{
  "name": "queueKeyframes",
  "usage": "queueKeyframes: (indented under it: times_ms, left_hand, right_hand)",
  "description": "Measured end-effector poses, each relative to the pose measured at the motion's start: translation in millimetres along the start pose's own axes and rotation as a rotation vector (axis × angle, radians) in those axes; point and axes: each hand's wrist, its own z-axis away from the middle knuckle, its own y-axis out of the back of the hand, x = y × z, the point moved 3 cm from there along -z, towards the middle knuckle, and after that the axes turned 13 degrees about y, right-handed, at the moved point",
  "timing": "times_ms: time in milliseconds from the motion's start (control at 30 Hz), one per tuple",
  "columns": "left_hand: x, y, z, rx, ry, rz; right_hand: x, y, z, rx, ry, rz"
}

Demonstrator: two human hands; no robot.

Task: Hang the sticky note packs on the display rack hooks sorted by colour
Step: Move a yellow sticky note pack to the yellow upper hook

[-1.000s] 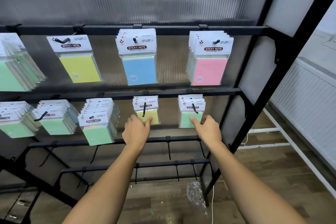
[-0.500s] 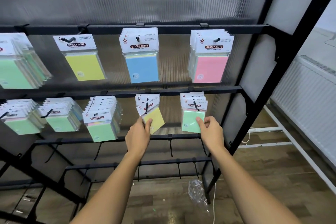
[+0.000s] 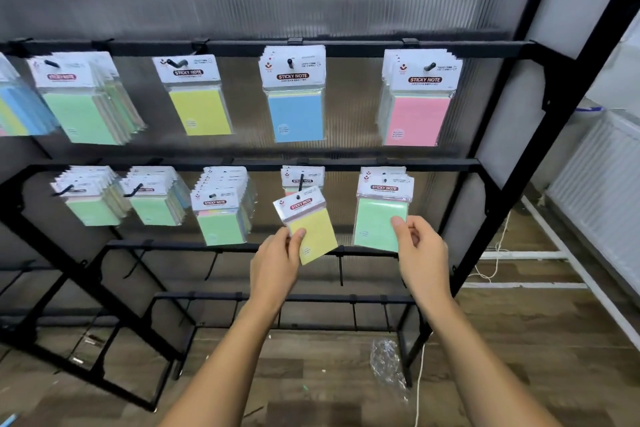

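My left hand (image 3: 275, 262) pinches a small yellow sticky note pack (image 3: 311, 224), tilted and pulled to the tip of its hook (image 3: 300, 182) on the second rail. My right hand (image 3: 420, 248) grips the lower right corner of a small green pack (image 3: 379, 218) at the front of the neighbouring hook. On the top rail (image 3: 346, 48) hang large packs: green (image 3: 81, 107), yellow (image 3: 199, 104), blue (image 3: 296, 104) and pink (image 3: 415, 107).
More small green-fronted packs (image 3: 221, 218) hang to the left on the second rail. Two lower rails (image 3: 194, 246) carry bare hooks. A crumpled plastic wrapper (image 3: 388, 367) and a white cable lie on the wooden floor. A radiator (image 3: 595, 191) stands at the right.
My left hand has drawn the yellow pack forward along its hook and tilted it. My right hand moved from touching the green pack to gripping its corner. The view shifted right and closer.
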Motion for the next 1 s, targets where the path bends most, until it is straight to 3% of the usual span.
queueKeyframes:
  times_ms: [200,400,600,1000]
  left_hand:
    - [-15,42,5,0.035,-0.003,0.007]
    - [-52,104,-9,0.099,0.035,0.022]
    - [-103,173,-46,0.155,0.021,0.073]
    - [-186,297,-118,0.145,-0.024,0.145]
  right_hand:
    - [-54,-34,2,-0.088,0.140,-0.066]
    - [-93,-100,9,-0.236,0.182,-0.106]
    - [-148,-179,14,-0.278,0.226,-0.106]
    - [-280,-315,29,-0.186,0.294,-0.196]
